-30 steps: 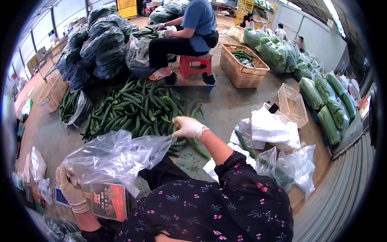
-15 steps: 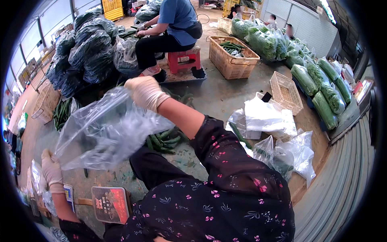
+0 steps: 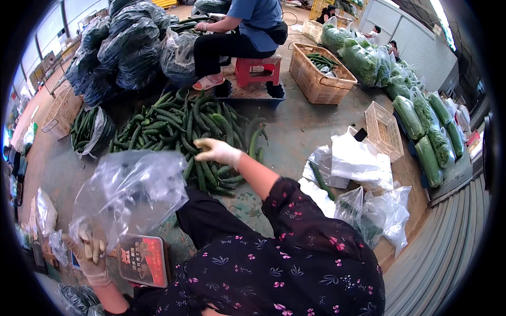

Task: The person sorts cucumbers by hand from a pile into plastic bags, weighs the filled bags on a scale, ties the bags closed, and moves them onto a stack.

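A clear plastic bag [image 3: 132, 184] hangs spread out at the left, over the floor and partly over a small flat scale [image 3: 143, 260]. My left hand [image 3: 90, 259], in a pale glove, has its fingers curled at the bag's lower edge and grips it. My gloved right hand [image 3: 220, 152] is off the bag, its fingers stretched leftward with nothing seen in them. Beneath and around that hand lies a large heap of green cucumbers [image 3: 174, 124]; whether the fingers touch them I cannot tell.
A person [image 3: 258, 23] sits on a red stool [image 3: 257, 71] beyond the heap, beside stacked dark filled bags [image 3: 132, 50]. A crate [image 3: 321, 87] holds cucumbers. White plastic bags [image 3: 356, 160] lie at right, near a pale crate [image 3: 383, 129]. Bagged greens [image 3: 408, 116] line the far right.
My right hand has let go of the bag and moved right and down to the cucumbers. My left hand has come lower and right with the bag, which now sags freely. The view has shifted.
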A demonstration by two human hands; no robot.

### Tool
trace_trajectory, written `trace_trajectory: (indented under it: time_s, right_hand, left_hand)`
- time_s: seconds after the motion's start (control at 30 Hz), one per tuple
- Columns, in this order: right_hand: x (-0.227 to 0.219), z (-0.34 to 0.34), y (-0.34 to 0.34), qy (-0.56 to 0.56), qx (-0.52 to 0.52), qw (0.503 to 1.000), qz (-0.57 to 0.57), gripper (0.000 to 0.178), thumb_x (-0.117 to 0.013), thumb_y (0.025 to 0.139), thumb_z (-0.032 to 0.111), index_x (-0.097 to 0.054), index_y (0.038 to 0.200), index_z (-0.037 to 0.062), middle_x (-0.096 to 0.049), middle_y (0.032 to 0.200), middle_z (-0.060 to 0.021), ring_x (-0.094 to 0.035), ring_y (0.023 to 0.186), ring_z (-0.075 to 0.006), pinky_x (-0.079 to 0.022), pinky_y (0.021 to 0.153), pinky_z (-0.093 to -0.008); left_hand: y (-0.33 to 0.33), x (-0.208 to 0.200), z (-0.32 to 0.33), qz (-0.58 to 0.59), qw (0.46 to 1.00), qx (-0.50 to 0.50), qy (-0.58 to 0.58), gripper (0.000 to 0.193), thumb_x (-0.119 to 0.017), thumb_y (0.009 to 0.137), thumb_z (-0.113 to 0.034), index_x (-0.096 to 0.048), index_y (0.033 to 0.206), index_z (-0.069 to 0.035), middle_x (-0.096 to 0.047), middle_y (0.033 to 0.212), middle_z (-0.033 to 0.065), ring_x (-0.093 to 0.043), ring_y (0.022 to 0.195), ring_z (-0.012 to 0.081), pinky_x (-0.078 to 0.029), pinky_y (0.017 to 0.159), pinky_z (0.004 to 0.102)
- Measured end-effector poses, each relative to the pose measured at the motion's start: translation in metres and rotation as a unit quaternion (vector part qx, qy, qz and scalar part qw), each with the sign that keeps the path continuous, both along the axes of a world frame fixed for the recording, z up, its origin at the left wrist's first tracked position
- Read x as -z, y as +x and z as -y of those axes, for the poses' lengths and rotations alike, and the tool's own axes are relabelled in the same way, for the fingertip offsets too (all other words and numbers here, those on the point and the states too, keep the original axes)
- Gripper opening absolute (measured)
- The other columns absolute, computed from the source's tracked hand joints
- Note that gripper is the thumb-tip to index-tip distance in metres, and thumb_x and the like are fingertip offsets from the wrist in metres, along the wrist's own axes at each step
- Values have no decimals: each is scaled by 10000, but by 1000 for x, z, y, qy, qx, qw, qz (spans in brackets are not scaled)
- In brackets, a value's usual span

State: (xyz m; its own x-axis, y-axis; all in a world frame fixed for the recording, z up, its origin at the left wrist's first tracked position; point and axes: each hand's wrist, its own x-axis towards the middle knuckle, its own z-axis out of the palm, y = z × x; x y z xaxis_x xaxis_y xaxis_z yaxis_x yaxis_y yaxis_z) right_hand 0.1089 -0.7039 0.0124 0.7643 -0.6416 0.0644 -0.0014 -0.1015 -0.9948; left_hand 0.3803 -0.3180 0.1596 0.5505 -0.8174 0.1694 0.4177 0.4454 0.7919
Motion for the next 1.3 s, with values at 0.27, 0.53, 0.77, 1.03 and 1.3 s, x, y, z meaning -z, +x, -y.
trace_trajectory:
  time_s: [0.27,0.53,0.77,1.03,1.3]
  right_hand:
    - [204,-74,-104,-10,-24,884,-467,448,-622,752,434,-664,1020,77,-659,992,-133,-620,915,-286,-484,800,-366]
    - [283,-153,-63,-62,-210,839,-498,342,-559,740,377,-690,890,99,-664,917,-146,-630,862,-304,-488,778,-375]
    - [269,-89,65,-216,-58,897,-381,197,-556,738,184,-663,878,95,-638,956,-145,-602,917,-324,-477,809,-408]
    - [298,-118,180,-358,-377,736,-433,417,-446,878,168,-431,1289,97,-521,1247,-100,-477,1178,-260,-363,935,-423]
    - [268,-103,143,-264,-135,855,-425,276,-621,682,141,-607,942,51,-608,973,-179,-610,911,-331,-500,770,-429]
  left_hand:
    - [-1,60,-39,-31,893,-346,286,362,-391,968,-356,-540,995,-26,-418,593,-25,-374,452,93,-448,548,261]
    - [11,80,-62,-161,962,-131,177,402,-408,965,-360,-513,1131,-10,-477,730,29,-448,573,147,-426,814,360]
    - [10,67,-46,-139,940,-203,235,474,-376,955,-419,-508,1126,3,-437,707,20,-381,578,147,-391,757,339]
    - [7,62,-34,-155,908,-257,291,448,-413,940,-441,-536,1057,-26,-452,665,15,-405,512,144,-432,728,361]
    - [15,67,-24,-140,910,-274,279,442,-396,957,-408,-504,1077,3,-368,637,0,-350,531,121,-396,742,336]
